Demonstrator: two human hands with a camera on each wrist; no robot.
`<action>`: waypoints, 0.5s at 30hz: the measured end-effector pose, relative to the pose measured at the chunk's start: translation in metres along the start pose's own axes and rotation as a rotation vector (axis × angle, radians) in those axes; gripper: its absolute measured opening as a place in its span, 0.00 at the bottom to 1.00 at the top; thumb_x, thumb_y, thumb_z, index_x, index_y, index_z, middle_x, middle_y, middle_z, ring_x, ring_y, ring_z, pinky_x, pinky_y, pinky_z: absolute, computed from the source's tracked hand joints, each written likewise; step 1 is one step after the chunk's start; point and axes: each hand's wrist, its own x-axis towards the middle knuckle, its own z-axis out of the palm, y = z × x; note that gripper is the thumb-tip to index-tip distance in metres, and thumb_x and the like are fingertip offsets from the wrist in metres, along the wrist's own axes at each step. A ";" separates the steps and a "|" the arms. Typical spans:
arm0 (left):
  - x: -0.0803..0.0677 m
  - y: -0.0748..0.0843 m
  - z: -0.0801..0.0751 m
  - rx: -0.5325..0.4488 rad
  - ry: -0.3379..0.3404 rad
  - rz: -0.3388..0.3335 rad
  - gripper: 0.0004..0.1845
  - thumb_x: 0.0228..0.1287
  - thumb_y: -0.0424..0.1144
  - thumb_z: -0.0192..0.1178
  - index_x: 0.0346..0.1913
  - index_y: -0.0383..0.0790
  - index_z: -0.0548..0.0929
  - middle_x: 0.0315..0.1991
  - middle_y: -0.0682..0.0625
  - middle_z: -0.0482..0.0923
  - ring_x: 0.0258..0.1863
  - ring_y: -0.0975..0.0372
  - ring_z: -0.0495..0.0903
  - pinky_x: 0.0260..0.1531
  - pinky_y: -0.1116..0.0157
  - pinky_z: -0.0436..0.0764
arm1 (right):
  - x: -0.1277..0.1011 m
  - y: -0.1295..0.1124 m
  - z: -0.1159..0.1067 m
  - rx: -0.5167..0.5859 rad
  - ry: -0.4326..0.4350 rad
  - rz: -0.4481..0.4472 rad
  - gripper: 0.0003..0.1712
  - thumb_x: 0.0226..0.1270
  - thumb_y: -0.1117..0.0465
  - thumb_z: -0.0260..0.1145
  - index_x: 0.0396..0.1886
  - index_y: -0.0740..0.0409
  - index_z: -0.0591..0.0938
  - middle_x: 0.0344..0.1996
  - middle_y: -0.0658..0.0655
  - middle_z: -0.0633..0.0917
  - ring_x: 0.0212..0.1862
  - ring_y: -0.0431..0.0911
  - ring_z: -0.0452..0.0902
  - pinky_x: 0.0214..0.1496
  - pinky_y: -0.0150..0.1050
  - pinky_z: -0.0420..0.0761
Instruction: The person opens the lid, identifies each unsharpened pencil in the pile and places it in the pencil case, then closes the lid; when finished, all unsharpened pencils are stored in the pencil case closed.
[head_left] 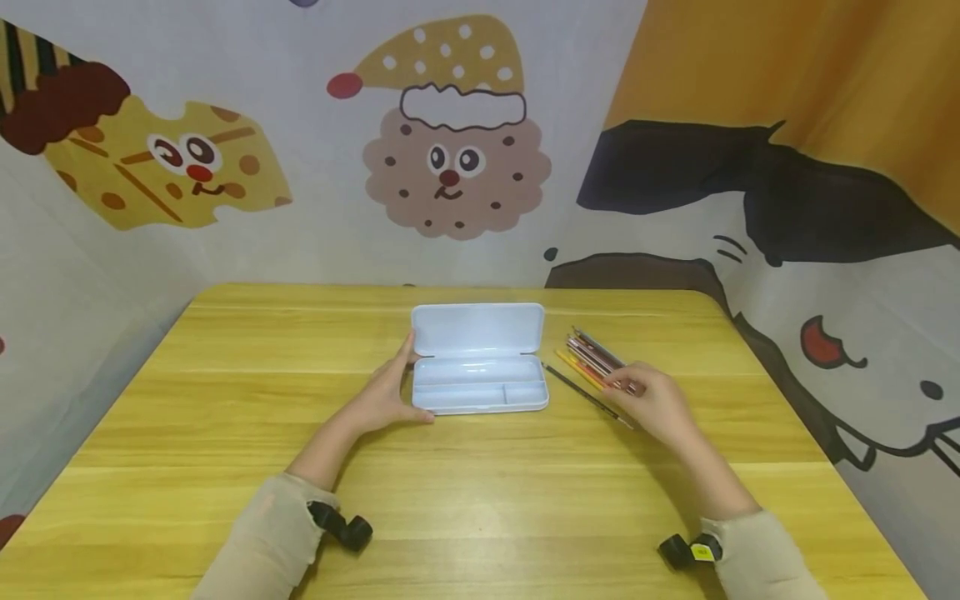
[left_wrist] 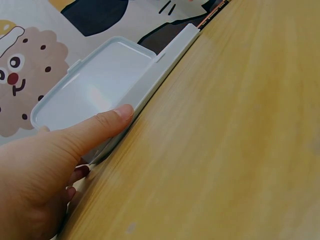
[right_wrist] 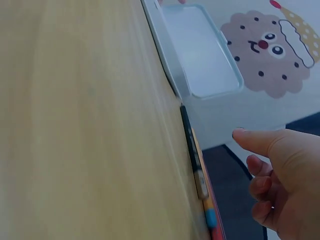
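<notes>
A pale grey-white pencil case point(head_left: 480, 397) lies on the table with its lid point(head_left: 477, 329) raised at the back. No items show in its compartments. My left hand point(head_left: 382, 398) holds the case's left end, thumb along the front edge and fingers behind. In the left wrist view, the thumb of my left hand point(left_wrist: 65, 155) presses the front wall. Right of the case lie a black pencil point(head_left: 587, 394), a yellow-orange pencil point(head_left: 579, 369) and several brownish pencils point(head_left: 596, 357). Over their near ends is my right hand point(head_left: 651, 400), its thumb apart from the loosely bent fingers.
A yellow wood-grain table point(head_left: 480, 500) bears everything. Behind it hangs a white cloth point(head_left: 300, 250) printed with cartoon figures. Black wrist cameras sit on the left sleeve point(head_left: 262, 533) and the right sleeve point(head_left: 765, 554).
</notes>
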 end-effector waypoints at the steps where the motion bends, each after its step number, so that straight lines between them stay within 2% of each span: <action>1: 0.000 0.000 0.000 0.001 0.000 0.001 0.76 0.34 0.52 0.80 0.75 0.50 0.28 0.64 0.43 0.66 0.67 0.51 0.59 0.68 0.50 0.49 | -0.002 0.002 -0.002 -0.001 -0.001 0.007 0.08 0.58 0.58 0.73 0.37 0.54 0.87 0.29 0.48 0.80 0.28 0.44 0.69 0.25 0.36 0.71; 8: 0.001 -0.001 -0.001 0.003 0.001 0.004 0.76 0.34 0.53 0.80 0.76 0.45 0.30 0.63 0.44 0.66 0.67 0.51 0.59 0.68 0.50 0.50 | -0.018 0.015 -0.010 -0.021 -0.035 0.046 0.07 0.59 0.60 0.72 0.37 0.54 0.87 0.33 0.50 0.82 0.35 0.45 0.75 0.36 0.41 0.77; 15: 0.001 -0.001 0.000 0.001 -0.005 -0.004 0.76 0.34 0.53 0.80 0.76 0.47 0.29 0.63 0.44 0.66 0.67 0.52 0.59 0.68 0.51 0.50 | -0.030 0.026 -0.013 -0.040 -0.066 0.083 0.08 0.57 0.59 0.73 0.37 0.52 0.87 0.35 0.50 0.83 0.39 0.47 0.78 0.41 0.46 0.77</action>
